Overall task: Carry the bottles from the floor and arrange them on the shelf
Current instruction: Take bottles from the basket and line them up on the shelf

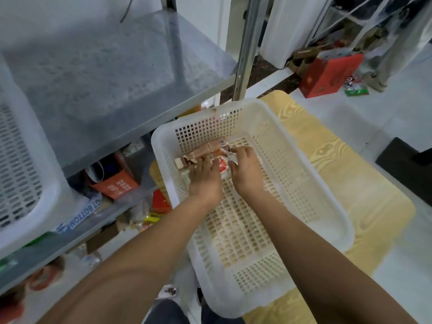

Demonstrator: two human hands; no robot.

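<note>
A few small bottles lie on their sides at the far end of a white perforated basket (pixel 304 174) that stands on the floor. One bottle has a brown label (pixel 198 152); another shows a red label (pixel 222 165) between my hands. My left hand (pixel 204 178) reaches into the basket with its fingers curled over the brown-labelled bottle. My right hand (pixel 245 169) is beside it, fingers curled onto the clear bottle end near the red label. The grey metal shelf (pixel 98 73) rises at the left, its top board bare in the middle.
A second white basket (pixel 25 164) sits on the shelf's left end. Lower shelf levels hold packets and an orange box (pixel 117 185). A yellow wood-grain mat (pixel 350 183) lies under the floor basket. A red box (pixel 327 76) and a steel post (pixel 245 47) stand behind.
</note>
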